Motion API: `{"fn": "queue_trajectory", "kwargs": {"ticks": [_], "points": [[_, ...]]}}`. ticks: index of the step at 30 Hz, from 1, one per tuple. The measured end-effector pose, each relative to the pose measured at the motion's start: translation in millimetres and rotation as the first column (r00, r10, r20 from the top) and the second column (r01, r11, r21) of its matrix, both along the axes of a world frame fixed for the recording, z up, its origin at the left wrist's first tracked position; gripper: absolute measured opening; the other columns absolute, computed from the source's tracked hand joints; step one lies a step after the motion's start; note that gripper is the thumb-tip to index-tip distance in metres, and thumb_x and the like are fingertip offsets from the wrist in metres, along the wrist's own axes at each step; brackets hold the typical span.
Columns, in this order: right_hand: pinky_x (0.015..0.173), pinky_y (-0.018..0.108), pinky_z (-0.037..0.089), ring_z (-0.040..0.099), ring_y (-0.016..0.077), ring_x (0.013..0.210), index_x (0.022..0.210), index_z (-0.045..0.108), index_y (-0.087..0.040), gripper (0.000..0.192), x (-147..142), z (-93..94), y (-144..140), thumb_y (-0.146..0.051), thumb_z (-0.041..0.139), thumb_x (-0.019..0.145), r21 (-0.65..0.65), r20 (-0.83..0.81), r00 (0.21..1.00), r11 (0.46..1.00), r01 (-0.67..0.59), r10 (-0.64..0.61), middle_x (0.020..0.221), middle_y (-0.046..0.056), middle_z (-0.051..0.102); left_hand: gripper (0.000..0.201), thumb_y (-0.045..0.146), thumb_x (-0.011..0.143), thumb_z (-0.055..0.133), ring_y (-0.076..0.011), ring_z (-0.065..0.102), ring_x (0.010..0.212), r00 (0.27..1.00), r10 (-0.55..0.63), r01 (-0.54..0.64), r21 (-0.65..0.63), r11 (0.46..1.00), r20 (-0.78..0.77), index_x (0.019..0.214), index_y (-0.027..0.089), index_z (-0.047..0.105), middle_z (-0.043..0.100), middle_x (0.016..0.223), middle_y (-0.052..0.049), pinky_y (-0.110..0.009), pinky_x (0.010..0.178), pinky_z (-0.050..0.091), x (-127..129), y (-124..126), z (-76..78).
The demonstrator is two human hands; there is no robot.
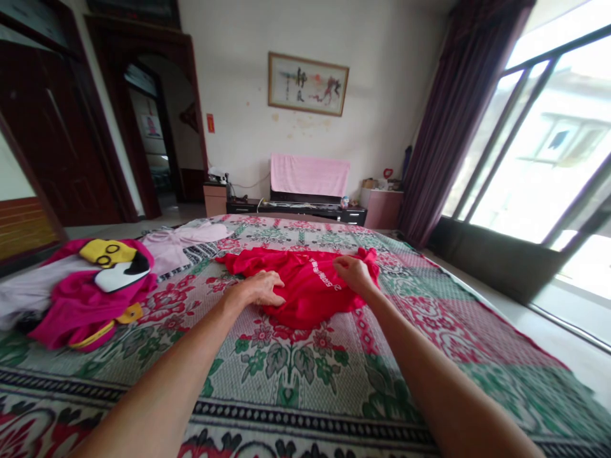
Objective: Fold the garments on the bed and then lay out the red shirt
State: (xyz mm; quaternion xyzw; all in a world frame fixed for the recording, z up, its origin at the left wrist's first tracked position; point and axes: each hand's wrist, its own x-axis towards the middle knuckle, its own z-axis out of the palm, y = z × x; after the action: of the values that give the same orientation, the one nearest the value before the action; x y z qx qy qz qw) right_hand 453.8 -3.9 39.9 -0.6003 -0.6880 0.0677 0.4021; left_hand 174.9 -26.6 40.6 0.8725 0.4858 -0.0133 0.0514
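The white lettering on the red garment (305,280) is too small to read (partly folded under); the bed (305,381) runs off the bottom edge.

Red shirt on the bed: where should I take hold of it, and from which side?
Pinch the red shirt at its far right edge, where the fabric is bunched up under the right hand, coming from the right, window side. That raised fold gives the fingers something to close on. The part under the left hand lies flat against the patterned bedspread, so it is harder to pick up.
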Motion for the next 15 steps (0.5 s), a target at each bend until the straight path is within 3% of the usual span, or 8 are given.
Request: {"fn": "queue_trajectory", "kwargs": {"ticks": [2, 4, 8, 15], "points": [[0.073, 0.023, 0.047, 0.066, 0.017, 0.079, 0.087, 0.073, -0.019, 0.02, -27, -3.3, 4, -0.02, 0.056, 0.077, -0.022, 0.079, 0.986, 0.989, -0.148, 0.149, 0.083, 0.002, 0.074, 0.057, 0.044, 0.074, 0.053, -0.0265, 0.048, 0.123, 1.0, 0.01, -0.01, -0.007, 1.0, -0.002, 0.126, 0.024, 0.061, 0.054, 0.136, -0.007, -0.034, 0.105, 0.036, 0, -1, 1.6], [0.076, 0.024, 0.047, 0.067, 0.0169, 0.082, 0.091, 0.073, -0.019, 0.023, -49, -6.0, 8, -0.016, 0.056, 0.076, -0.047, 0.154, 0.963, 0.975, -0.215, 0.22, 0.088, 0.003, 0.074, 0.058, 0.044, 0.073, 0.053, -0.0271, 0.048, 0.124, 1.0, 0.015, -0.015, -0.007, 1.0, -0.002, 0.127, 0.023, 0.06, 0.053, 0.137, -0.008, -0.034, 0.105, 0.036, 0, -3, 3.7], [0.077, 0.024, 0.046, 0.066, 0.0183, 0.088, 0.101, 0.072, -0.019, 0.029, -70, -7.8, 12, -0.016, 0.055, 0.077, -0.125, 0.304, 0.928, 0.974, -0.187, 0.217, 0.095, 0.005, 0.074, 0.058, 0.046, 0.073, 0.052, -0.0284, 0.047, 0.124, 1.0, 0.017, -0.018, -0.019, 1.0, -0.019, 0.125, 0.022, 0.062, 0.052, 0.138, -0.008, -0.035, 0.103, 0.038, 2, -5, 6.3], [0.075, 0.025, 0.045, 0.065, 0.0195, 0.092, 0.106, 0.07, -0.023, 0.032, -75, -5.0, 13, -0.021, 0.054, 0.079, -0.174, 0.473, 0.852, 0.972, -0.158, 0.223, 0.101, 0.004, 0.072, 0.055, 0.047, 0.072, 0.052, -0.0265, 0.048, 0.123, 1.0, 0.021, -0.021, 0.0, 1.0, -0.007, 0.122, 0.024, 0.061, 0.053, 0.134, -0.007, -0.037, 0.104, 0.038, 1, -2, 1.8]]}}
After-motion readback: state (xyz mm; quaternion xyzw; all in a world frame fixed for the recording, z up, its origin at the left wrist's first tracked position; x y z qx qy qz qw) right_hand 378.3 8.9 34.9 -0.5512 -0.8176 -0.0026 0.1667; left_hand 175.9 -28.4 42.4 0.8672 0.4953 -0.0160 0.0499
